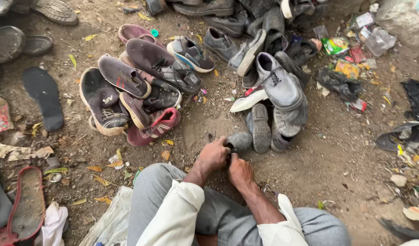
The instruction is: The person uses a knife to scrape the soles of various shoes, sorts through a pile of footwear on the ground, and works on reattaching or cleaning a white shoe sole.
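Two bare hands are working low over the dirt ground (337, 164), both closing on one dusty dark grey shoe (239, 140) that is lying just in front of the person's knees. Left hand (213, 156) is curling over the shoe's near end, fingers wrapped tight; right hand (240, 172) is pressing in from below and beside it, fingers bent around the same end, so both are gripping rather than spread. Landmark now: the tall grey lace-up boot (280, 84) is standing up the frame, and the held shoe is sitting just below and left of it, almost touching a grey upturned sole (260, 127). Far left of that boot, a heap of maroon and brown sneakers (136, 91) is piling up; right of the boot, crumpled plastic wrappers (346, 54) are littering the dirt. That shoe is looking worn, soft in the upper, stiffer at the sole, light, gritty rather than slippery; taking it by heel and sole edge seems soundest.
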